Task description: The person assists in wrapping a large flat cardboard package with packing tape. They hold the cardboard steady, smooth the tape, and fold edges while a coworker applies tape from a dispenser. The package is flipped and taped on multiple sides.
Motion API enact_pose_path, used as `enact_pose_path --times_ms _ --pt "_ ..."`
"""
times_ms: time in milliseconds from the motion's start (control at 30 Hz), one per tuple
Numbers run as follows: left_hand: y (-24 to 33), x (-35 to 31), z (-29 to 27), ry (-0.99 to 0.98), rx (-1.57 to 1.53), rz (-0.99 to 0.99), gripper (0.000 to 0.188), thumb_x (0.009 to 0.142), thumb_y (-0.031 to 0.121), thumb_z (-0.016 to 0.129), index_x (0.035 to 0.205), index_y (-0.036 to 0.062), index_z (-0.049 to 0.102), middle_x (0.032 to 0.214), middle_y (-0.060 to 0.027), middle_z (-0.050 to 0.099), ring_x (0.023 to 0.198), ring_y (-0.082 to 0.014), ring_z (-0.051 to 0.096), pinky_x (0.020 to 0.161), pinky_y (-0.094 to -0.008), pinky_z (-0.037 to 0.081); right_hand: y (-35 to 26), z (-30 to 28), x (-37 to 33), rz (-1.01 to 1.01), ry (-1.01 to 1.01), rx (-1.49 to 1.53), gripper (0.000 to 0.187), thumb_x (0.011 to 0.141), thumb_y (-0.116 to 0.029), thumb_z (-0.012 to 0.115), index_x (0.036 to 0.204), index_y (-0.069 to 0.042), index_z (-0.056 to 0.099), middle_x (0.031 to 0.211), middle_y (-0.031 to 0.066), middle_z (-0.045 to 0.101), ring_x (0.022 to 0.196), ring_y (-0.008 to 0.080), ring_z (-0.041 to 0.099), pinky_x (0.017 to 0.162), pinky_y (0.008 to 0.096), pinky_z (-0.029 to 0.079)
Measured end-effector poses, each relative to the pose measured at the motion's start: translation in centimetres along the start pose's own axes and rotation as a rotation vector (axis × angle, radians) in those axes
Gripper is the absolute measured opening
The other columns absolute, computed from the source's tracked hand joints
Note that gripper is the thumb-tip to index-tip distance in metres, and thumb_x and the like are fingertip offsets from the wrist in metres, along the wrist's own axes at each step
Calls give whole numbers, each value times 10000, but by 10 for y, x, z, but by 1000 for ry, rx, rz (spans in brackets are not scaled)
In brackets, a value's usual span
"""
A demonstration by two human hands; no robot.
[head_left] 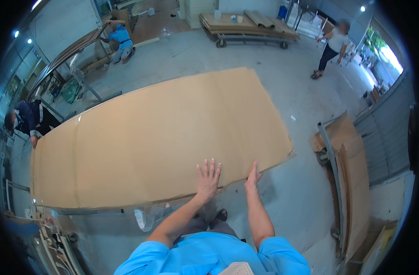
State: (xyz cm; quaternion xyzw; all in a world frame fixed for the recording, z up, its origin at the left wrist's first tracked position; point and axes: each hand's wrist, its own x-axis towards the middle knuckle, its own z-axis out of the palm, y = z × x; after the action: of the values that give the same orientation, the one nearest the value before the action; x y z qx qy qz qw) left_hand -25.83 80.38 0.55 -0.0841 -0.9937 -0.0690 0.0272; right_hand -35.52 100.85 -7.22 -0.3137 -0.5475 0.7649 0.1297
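A long brown cardboard sheet [163, 133] lies in front of me, with a pale strip across its left part. My left hand [208, 178] rests flat on it near the close edge, fingers spread. To the right, my right hand [252, 176] is closed over that same edge; its thumb is on top, and the other fingers are mostly hidden. At the far left end, a co-worker in dark clothes [31, 114] bends down with a hand [34, 141] at the sheet's edge. What lies under the sheet is mostly hidden.
Crumpled clear plastic [146, 220] lies below the near edge. Boards lean on a wheeled rack [351, 183] at right. A loaded trolley [250, 31] stands at the back. One person [121, 40] crouches beside a metal frame; another [334, 46] stands back right.
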Motion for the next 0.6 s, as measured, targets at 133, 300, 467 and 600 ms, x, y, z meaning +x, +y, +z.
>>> enact_pose_path --times_ms 133,300,467,600 --pt "17 20 -1 -23 -96 -47 1263 603 609 845 1578 86 234 1631 -232 153 1501 -493 93 1118 -777 108 -7 -16 5 501 -277 285 598 935 -426 701 1405 -104 519 1390 79 574 1264 268 547 1058 453 459" --pt "16 22 -2 2 -80 -22 1269 606 612 840 1585 98 218 1642 -220 124 1507 -487 58 1117 -788 70 -12 -30 34 568 -256 219 566 921 -452 706 1374 -145 561 1358 66 603 1238 277 566 1049 488 460" --pt "17 20 -7 -19 -108 -43 1288 586 593 855 1582 85 216 1642 -228 133 1505 -497 67 1108 -794 64 -5 -37 45 556 -334 433 540 940 -430 676 1381 -144 555 1387 61 590 1269 287 552 1054 502 457" --pt "22 24 -14 -20 -140 -76 1293 567 552 878 1576 76 225 1640 -234 136 1505 -499 71 1104 -796 71 -4 -57 63 553 -511 513 541 955 -427 640 1392 -125 536 1381 63 591 1263 296 555 1051 485 468"
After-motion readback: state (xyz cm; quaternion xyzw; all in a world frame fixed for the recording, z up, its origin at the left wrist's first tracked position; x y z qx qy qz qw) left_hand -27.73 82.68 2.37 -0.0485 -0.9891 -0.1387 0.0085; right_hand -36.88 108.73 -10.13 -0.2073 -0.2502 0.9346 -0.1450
